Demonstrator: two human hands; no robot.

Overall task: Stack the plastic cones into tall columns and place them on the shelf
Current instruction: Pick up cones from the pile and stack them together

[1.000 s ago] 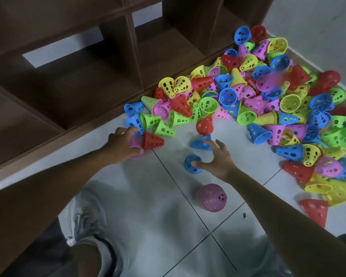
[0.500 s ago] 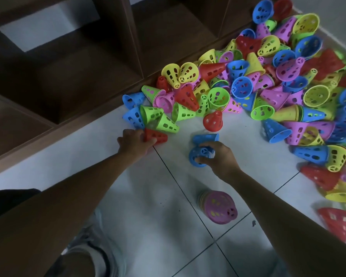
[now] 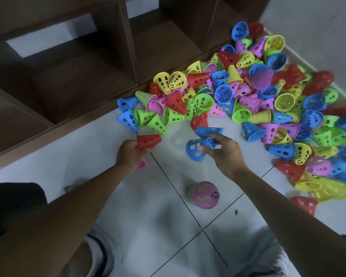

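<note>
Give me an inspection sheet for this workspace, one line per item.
Surface: pale tiled floor with dark grout lines.
Job's things: loose pile of cones in five colours beside the shelf; short nested stack with a pink top standing near the person.
Clutter: small dark speck on a tile.
Grips: left hand holds a red cone, something pink under it; right hand holds a blue cone.
Cables: nothing seen.
Surroundings: brown shelf compartments hold no cones; white wall at right.
</note>
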